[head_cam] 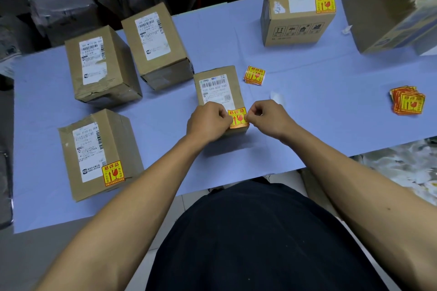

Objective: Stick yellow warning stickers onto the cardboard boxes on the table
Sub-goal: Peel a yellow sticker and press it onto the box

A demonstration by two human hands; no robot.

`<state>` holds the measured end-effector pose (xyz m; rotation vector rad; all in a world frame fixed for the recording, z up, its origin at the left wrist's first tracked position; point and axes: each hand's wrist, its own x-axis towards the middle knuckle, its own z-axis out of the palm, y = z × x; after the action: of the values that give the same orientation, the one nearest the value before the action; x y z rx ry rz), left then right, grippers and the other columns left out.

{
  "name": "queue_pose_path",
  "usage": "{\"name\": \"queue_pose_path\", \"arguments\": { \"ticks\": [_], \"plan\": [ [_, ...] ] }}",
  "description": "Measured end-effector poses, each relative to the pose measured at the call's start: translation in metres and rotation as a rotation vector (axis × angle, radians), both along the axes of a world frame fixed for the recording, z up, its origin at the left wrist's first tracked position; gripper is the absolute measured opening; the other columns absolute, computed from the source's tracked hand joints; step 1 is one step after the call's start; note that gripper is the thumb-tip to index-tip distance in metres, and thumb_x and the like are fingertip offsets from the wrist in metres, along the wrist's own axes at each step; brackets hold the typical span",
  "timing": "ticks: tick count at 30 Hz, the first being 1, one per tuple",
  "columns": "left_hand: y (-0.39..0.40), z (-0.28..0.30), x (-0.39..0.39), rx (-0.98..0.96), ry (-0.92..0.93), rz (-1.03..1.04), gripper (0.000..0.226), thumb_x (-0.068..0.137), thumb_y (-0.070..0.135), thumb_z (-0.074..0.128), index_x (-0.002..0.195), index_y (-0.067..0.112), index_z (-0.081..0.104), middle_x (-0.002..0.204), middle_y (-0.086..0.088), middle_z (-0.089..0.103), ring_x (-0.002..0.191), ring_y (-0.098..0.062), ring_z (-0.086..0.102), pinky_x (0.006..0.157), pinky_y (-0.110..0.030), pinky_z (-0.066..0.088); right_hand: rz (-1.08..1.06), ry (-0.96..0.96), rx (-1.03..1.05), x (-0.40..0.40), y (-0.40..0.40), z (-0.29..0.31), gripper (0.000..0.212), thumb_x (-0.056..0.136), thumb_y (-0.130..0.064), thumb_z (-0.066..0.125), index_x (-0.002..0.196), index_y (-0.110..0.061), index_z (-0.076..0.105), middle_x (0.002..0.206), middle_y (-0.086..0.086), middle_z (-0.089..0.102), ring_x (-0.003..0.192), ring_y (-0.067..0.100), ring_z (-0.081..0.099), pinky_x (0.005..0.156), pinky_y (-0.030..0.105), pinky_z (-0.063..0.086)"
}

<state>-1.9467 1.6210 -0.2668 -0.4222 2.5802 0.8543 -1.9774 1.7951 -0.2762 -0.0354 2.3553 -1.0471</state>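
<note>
**Sticker going onto the centre box**

The yellow warning sticker (238, 118) sits at the near end of the small centre box (218, 92), just below its white shipping label (215, 89), right in the middle of the table (307, 101); both hands are on it. The left hand (208, 121) is curled, fingers pinching the sticker's left edge; the right hand (269, 117) is curled the same way, pinching the right edge; whether the sticker is fully pressed flat cannot be told.

Out from there: at one o'clock of the centre box, just beside it, lies a small stack of stickers (254, 75); at three o'clock, well apart near the table's right side, a larger fanned pile of stickers (407, 100); a scrap of white backing paper (277, 97) lies just beyond the right hand.

At eight o'clock stands the near-left box (99, 153), already wearing a sticker at its label's lower right corner; at ten o'clock the far-left box (101, 66), label only; at eleven o'clock the back-middle box (156, 45), label only; at one o'clock, far off, the tall box (298, 14) with a sticker on its top right corner; at two o'clock a big carton (378, 7) cut off by the edge.
</note>
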Motion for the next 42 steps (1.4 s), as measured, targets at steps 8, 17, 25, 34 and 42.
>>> {"name": "queue_pose_path", "arguments": {
  "ticks": [8, 17, 25, 34, 42],
  "plan": [
    [0.001, -0.005, 0.001, -0.050, 0.018, 0.003, 0.018, 0.078, 0.032, 0.063, 0.062, 0.022, 0.061, 0.071, 0.004, 0.066, 0.073, -0.023, 0.058, 0.050, -0.022, 0.031, 0.037, 0.052, 0.067, -0.001, -0.001, 0.002, 0.013, 0.090, -0.016, 0.062, 0.087, -0.006, 0.070, 0.081, 0.003, 0.068, 0.078, 0.017, 0.061, 0.070, 0.033, 0.051],
    [0.004, -0.006, 0.000, -0.137, 0.029, -0.020, 0.020, 0.079, 0.034, 0.062, 0.068, 0.017, 0.064, 0.071, 0.002, 0.065, 0.072, -0.025, 0.059, 0.049, -0.023, 0.032, 0.044, 0.041, 0.116, -0.002, -0.002, -0.007, 0.016, 0.091, -0.025, 0.065, 0.079, -0.015, 0.064, 0.072, -0.003, 0.061, 0.072, 0.014, 0.058, 0.065, 0.032, 0.049],
    [-0.009, -0.005, 0.010, -0.375, 0.217, -0.186, 0.036, 0.081, 0.048, 0.064, 0.102, 0.019, 0.061, 0.104, -0.005, 0.062, 0.096, -0.030, 0.056, 0.064, -0.035, 0.040, 0.028, -0.073, 0.140, -0.007, 0.003, -0.011, 0.040, 0.092, -0.054, 0.057, 0.108, -0.019, 0.067, 0.101, -0.003, 0.066, 0.094, 0.018, 0.062, 0.085, 0.041, 0.055],
    [-0.020, -0.034, 0.028, -0.280, 0.179, -0.303, 0.063, 0.101, 0.049, 0.041, 0.157, 0.027, 0.022, 0.168, -0.003, 0.003, 0.154, -0.024, -0.004, 0.118, -0.059, 0.014, 0.036, 0.080, 0.101, 0.023, -0.028, -0.031, 0.052, 0.102, -0.055, 0.035, 0.127, -0.015, 0.057, 0.120, 0.011, 0.069, 0.107, 0.033, 0.062, 0.084, 0.039, 0.047],
    [-0.027, -0.039, 0.027, -0.119, 0.262, -0.249, 0.062, 0.097, 0.042, 0.055, 0.153, 0.023, 0.034, 0.167, -0.005, 0.009, 0.154, -0.024, 0.001, 0.120, -0.052, 0.016, 0.152, 0.027, -0.010, 0.021, -0.006, -0.033, 0.049, 0.098, -0.059, 0.043, 0.138, -0.032, 0.052, 0.125, -0.004, 0.068, 0.112, 0.020, 0.063, 0.084, 0.035, 0.047]
  ]
}}
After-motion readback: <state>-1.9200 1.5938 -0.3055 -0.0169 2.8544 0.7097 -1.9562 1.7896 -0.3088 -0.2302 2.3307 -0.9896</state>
